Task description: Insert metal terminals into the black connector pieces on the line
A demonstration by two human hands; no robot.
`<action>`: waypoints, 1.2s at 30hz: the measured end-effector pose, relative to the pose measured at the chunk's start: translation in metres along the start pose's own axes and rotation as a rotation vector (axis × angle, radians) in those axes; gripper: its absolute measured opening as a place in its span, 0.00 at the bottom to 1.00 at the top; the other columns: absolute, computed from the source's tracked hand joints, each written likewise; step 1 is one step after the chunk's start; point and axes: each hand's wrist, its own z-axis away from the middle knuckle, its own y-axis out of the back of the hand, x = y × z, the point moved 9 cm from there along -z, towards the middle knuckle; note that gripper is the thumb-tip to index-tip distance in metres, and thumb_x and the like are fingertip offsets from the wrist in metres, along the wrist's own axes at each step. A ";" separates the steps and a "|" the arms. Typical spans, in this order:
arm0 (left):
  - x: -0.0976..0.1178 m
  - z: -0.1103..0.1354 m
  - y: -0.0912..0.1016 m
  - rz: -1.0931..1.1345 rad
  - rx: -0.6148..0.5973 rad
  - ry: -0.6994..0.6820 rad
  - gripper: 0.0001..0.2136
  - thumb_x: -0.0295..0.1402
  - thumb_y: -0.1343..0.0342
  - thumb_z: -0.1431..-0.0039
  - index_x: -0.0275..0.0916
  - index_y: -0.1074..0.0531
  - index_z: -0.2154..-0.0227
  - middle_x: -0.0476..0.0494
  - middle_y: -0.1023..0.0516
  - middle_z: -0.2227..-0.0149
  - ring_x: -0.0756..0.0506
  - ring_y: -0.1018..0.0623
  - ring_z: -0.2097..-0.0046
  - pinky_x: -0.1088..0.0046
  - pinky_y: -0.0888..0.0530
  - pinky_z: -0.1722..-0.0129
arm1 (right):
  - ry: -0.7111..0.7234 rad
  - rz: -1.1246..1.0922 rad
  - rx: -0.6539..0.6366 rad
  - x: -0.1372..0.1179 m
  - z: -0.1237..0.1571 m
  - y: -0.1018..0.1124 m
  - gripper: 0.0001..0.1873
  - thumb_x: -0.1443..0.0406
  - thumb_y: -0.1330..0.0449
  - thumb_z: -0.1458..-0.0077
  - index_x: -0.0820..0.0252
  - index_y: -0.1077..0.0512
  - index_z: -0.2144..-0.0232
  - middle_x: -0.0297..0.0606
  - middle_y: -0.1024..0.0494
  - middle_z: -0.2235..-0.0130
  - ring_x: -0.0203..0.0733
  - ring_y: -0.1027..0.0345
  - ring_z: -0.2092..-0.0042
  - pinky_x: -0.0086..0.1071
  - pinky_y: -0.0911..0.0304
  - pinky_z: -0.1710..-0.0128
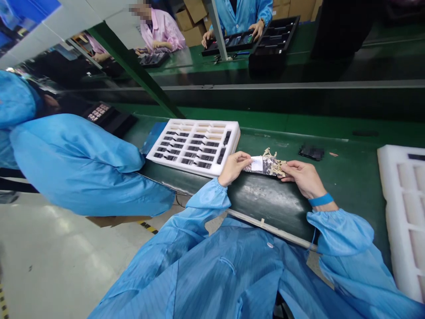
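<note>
My left hand (pixel 234 166) and my right hand (pixel 303 177) both pinch a small flat part (pixel 264 165) with a white patch and a dark patterned surface, held just above the green work surface (pixel 348 177). The left fingers grip its left end, the right fingers its right end. Several tan paper scraps (pixel 272 155) lie right behind it. A white foam tray (pixel 232 137) with rows of small dark components sits just left of my left hand. A blue band circles my right wrist.
Another white foam tray (pixel 385 177) stands at the right edge. A small dark part (pixel 311 152) lies beyond my right hand. A co-worker's blue sleeve (pixel 83 164) fills the left. Across the belt, other people handle black trays (pixel 279 35).
</note>
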 end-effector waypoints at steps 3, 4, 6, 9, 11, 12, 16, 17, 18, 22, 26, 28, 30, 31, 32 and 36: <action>-0.010 0.003 0.000 0.004 -0.013 0.038 0.22 0.45 0.30 0.55 0.32 0.27 0.65 0.48 0.23 0.70 0.53 0.24 0.69 0.77 0.29 0.67 | -0.036 0.029 -0.009 -0.001 0.000 0.007 0.30 0.50 0.20 0.72 0.63 0.23 0.71 0.43 0.19 0.69 0.44 0.22 0.72 0.32 0.21 0.74; -0.012 0.004 -0.001 0.001 -0.023 0.045 0.22 0.44 0.30 0.55 0.32 0.27 0.64 0.47 0.22 0.69 0.52 0.24 0.68 0.77 0.28 0.66 | -0.051 0.045 -0.022 -0.001 0.000 0.009 0.30 0.50 0.19 0.72 0.63 0.22 0.71 0.43 0.19 0.70 0.44 0.22 0.72 0.32 0.22 0.74; -0.014 0.006 -0.003 -0.009 -0.048 0.045 0.21 0.43 0.30 0.53 0.32 0.26 0.62 0.45 0.21 0.67 0.51 0.22 0.66 0.76 0.27 0.64 | -0.078 0.081 -0.044 0.000 0.000 0.010 0.29 0.50 0.19 0.73 0.63 0.22 0.72 0.43 0.20 0.72 0.44 0.22 0.71 0.30 0.22 0.74; -0.013 0.007 -0.006 -0.029 -0.078 0.028 0.20 0.42 0.31 0.51 0.32 0.24 0.60 0.42 0.20 0.64 0.50 0.22 0.64 0.75 0.26 0.62 | -0.115 0.155 -0.054 0.000 0.002 0.015 0.28 0.51 0.19 0.73 0.62 0.22 0.73 0.43 0.20 0.71 0.43 0.23 0.72 0.29 0.23 0.74; -0.014 0.007 -0.005 -0.046 -0.085 0.024 0.20 0.41 0.31 0.51 0.32 0.24 0.60 0.42 0.20 0.63 0.50 0.22 0.64 0.75 0.25 0.62 | -0.144 0.240 -0.076 0.002 0.004 0.017 0.26 0.51 0.20 0.69 0.62 0.22 0.73 0.44 0.19 0.71 0.42 0.24 0.72 0.30 0.24 0.74; -0.014 0.007 -0.004 -0.054 -0.089 0.024 0.20 0.42 0.31 0.51 0.32 0.24 0.60 0.42 0.20 0.63 0.50 0.22 0.64 0.75 0.25 0.63 | -0.153 0.297 -0.096 0.002 0.005 0.017 0.25 0.51 0.21 0.66 0.62 0.21 0.72 0.44 0.20 0.72 0.42 0.24 0.73 0.30 0.24 0.75; -0.016 0.007 -0.007 -0.077 -0.149 0.034 0.21 0.42 0.32 0.51 0.32 0.24 0.60 0.42 0.20 0.63 0.50 0.22 0.65 0.74 0.25 0.63 | -0.108 0.648 -0.231 -0.002 0.010 0.012 0.23 0.48 0.31 0.51 0.63 0.19 0.67 0.40 0.23 0.78 0.38 0.32 0.79 0.30 0.36 0.80; -0.017 0.008 -0.008 -0.084 -0.170 0.037 0.21 0.43 0.32 0.51 0.32 0.23 0.60 0.42 0.20 0.63 0.50 0.22 0.65 0.74 0.25 0.63 | -0.070 0.757 -0.262 -0.005 0.011 0.010 0.22 0.47 0.33 0.48 0.62 0.19 0.67 0.38 0.24 0.79 0.37 0.34 0.80 0.30 0.39 0.80; -0.017 0.008 -0.010 -0.094 -0.190 0.037 0.20 0.43 0.32 0.50 0.32 0.23 0.60 0.42 0.20 0.62 0.50 0.22 0.65 0.74 0.25 0.64 | -0.027 0.860 -0.284 -0.008 0.012 0.008 0.22 0.47 0.35 0.46 0.60 0.18 0.67 0.37 0.24 0.79 0.37 0.35 0.80 0.30 0.42 0.80; -0.014 0.006 -0.014 -0.136 -0.230 0.002 0.20 0.43 0.34 0.48 0.32 0.24 0.59 0.42 0.20 0.62 0.51 0.23 0.66 0.74 0.26 0.65 | 0.151 1.111 -0.264 -0.026 0.014 0.008 0.19 0.47 0.37 0.44 0.55 0.19 0.71 0.36 0.21 0.73 0.40 0.30 0.72 0.31 0.43 0.74; 0.002 0.007 -0.016 -0.200 -0.239 -0.037 0.18 0.42 0.36 0.46 0.33 0.24 0.59 0.42 0.20 0.63 0.51 0.23 0.69 0.75 0.27 0.67 | 0.230 1.174 -0.248 -0.033 0.016 0.013 0.21 0.46 0.40 0.42 0.55 0.21 0.72 0.37 0.21 0.73 0.41 0.31 0.73 0.32 0.44 0.73; 0.019 0.010 -0.018 -0.308 -0.229 -0.094 0.15 0.41 0.37 0.43 0.34 0.23 0.58 0.43 0.20 0.63 0.50 0.23 0.68 0.74 0.27 0.66 | 0.243 1.183 -0.203 -0.034 0.014 0.016 0.23 0.45 0.41 0.41 0.56 0.23 0.74 0.37 0.24 0.76 0.41 0.34 0.75 0.33 0.46 0.73; 0.043 0.016 -0.022 -0.463 -0.224 -0.206 0.12 0.38 0.39 0.40 0.36 0.22 0.58 0.43 0.19 0.62 0.49 0.22 0.65 0.74 0.27 0.63 | 0.262 1.168 -0.096 -0.039 0.012 0.022 0.24 0.45 0.43 0.41 0.57 0.25 0.76 0.36 0.26 0.79 0.40 0.36 0.76 0.33 0.47 0.73; 0.055 0.020 -0.027 -0.537 -0.229 -0.273 0.11 0.37 0.39 0.39 0.37 0.22 0.58 0.43 0.18 0.60 0.48 0.22 0.63 0.74 0.27 0.61 | 0.274 1.150 -0.043 -0.042 0.011 0.024 0.25 0.45 0.43 0.40 0.57 0.26 0.76 0.36 0.27 0.79 0.40 0.36 0.76 0.33 0.48 0.73; 0.066 0.024 -0.031 -0.602 -0.238 -0.335 0.10 0.36 0.40 0.38 0.38 0.22 0.58 0.43 0.18 0.59 0.48 0.21 0.61 0.73 0.28 0.59 | 0.285 1.131 -0.006 -0.044 0.010 0.025 0.25 0.45 0.43 0.40 0.57 0.27 0.77 0.36 0.28 0.79 0.40 0.37 0.76 0.33 0.48 0.72; 0.092 0.036 -0.046 -0.752 -0.266 -0.469 0.10 0.36 0.43 0.35 0.40 0.22 0.56 0.42 0.18 0.56 0.46 0.20 0.58 0.71 0.28 0.56 | 0.308 1.057 0.020 -0.047 0.011 0.020 0.26 0.44 0.44 0.41 0.58 0.28 0.77 0.35 0.29 0.79 0.38 0.38 0.76 0.33 0.48 0.72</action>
